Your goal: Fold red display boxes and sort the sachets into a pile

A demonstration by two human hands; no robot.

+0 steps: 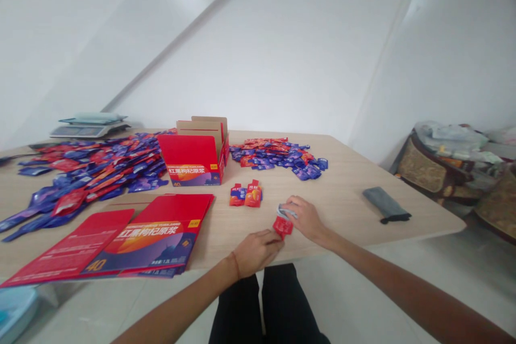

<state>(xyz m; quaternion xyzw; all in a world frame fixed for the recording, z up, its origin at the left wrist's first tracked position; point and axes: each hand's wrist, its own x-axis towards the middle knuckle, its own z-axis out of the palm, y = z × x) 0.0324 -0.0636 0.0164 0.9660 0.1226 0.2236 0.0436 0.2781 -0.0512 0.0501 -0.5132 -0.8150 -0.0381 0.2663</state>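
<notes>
Near the front edge of the table, my left hand (258,251) pinches the lower corner of a red sachet (282,227). My right hand (306,217) is closed on a bunched grey cloth (285,211), which lies against the top of that sachet. Just beyond my hands, a few red and purple sachets (253,194) lie flat and close together. An open red carton (191,158) stands behind them to the left. Flattened red and purple cartons (157,231) are stacked at the front left, overhanging the edge.
A large heap of sachets (116,164) covers the left side, with a scale (86,129) behind it. A smaller sachet pile (282,155) lies beyond the loose ones. At right rests a folded grey cloth (385,203). Filled bags (427,166) stand past the table's right edge.
</notes>
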